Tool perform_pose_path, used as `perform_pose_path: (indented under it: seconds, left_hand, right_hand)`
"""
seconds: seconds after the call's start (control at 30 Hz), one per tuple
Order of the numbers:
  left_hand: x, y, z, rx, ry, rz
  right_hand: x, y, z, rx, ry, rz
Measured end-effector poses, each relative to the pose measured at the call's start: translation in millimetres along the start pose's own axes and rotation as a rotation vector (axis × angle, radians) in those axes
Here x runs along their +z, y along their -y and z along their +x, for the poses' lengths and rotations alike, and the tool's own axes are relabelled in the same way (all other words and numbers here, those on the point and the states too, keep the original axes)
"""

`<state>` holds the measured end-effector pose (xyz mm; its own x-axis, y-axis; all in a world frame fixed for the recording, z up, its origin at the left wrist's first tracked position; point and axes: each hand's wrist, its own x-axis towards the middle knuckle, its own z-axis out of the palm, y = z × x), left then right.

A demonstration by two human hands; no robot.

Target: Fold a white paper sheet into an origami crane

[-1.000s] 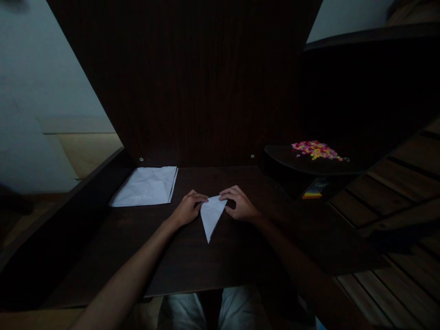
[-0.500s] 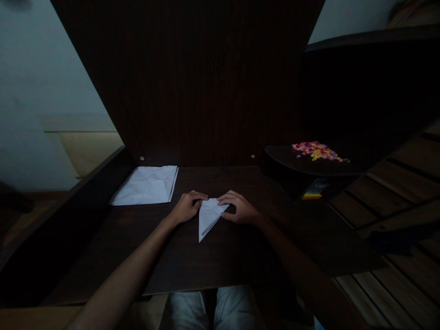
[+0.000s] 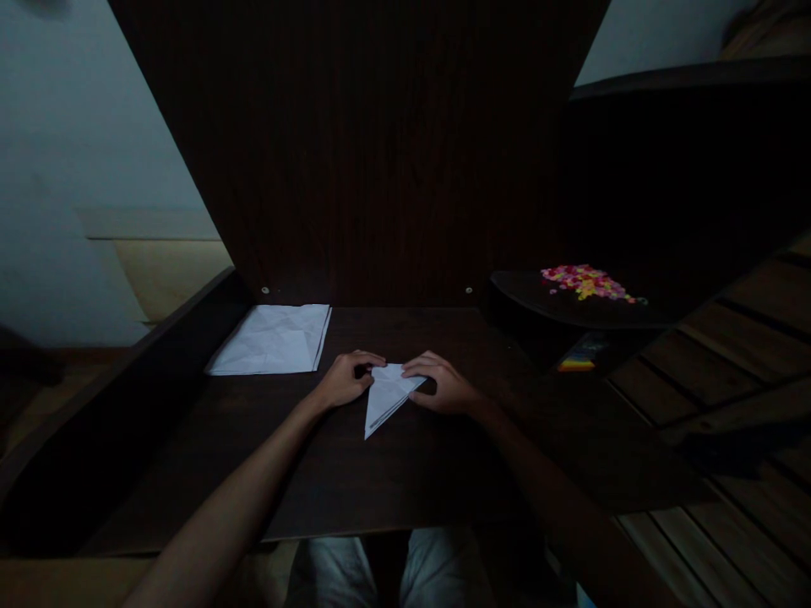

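A white sheet of paper folded into a narrow, layered triangle (image 3: 386, 395) lies on the dark desk, its sharp tip toward me. My left hand (image 3: 345, 377) grips its upper left corner between thumb and fingers. At the upper right corner, my right hand (image 3: 440, 382) has its fingers on top and the thumb at the layered edge. Both hands are closed on the paper. To the left, a stack of creased white paper sheets (image 3: 272, 339) rests near the back of the desk.
A raised side shelf (image 3: 519, 291) at the right carries a pile of small pink, red and yellow pieces (image 3: 586, 282). Under it sits a rainbow-coloured item (image 3: 578, 361). A low side panel (image 3: 127, 380) borders the desk on the left, and a tall back panel (image 3: 355, 169) rises behind.
The folded paper has turned slightly, its lower tip shifting a little left and up. Both hands keep their hold on it. The whole view has moved slightly.
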<state>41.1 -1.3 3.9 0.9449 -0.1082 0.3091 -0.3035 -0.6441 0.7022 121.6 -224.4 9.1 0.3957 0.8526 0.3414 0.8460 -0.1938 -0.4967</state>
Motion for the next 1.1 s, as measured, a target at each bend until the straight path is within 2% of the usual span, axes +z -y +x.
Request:
perform_pose_path:
  seconds: [0.27,0.4,0.6,0.77,0.93,1.1]
  left_hand:
    - [3.2,3.5,0.8,0.008,-0.015,-0.029]
    - [2.6,2.1,1.0,0.013,-0.006,-0.026]
    - [1.4,-1.7,0.9,0.03,-0.004,-0.019]
    - [1.5,-2.3,0.6,0.042,0.0,-0.006]
    - [5.6,-0.6,0.1,0.095,-0.029,0.026]
    - [9.6,-4.1,-0.8,0.105,-0.011,0.099]
  right_hand:
    - [2.0,-0.8,1.0,0.024,-0.067,0.024]
    - [1.1,-1.8,1.8,0.058,-0.055,0.055]
    - [-1.6,-2.7,3.2,0.157,-0.048,0.078]
    - [4.2,-5.1,3.3,0.138,-0.052,0.005]
    - [14.1,-10.1,1.9,0.136,0.005,-0.146]
    - [13.5,-6.8,2.2,0.146,0.052,-0.219]
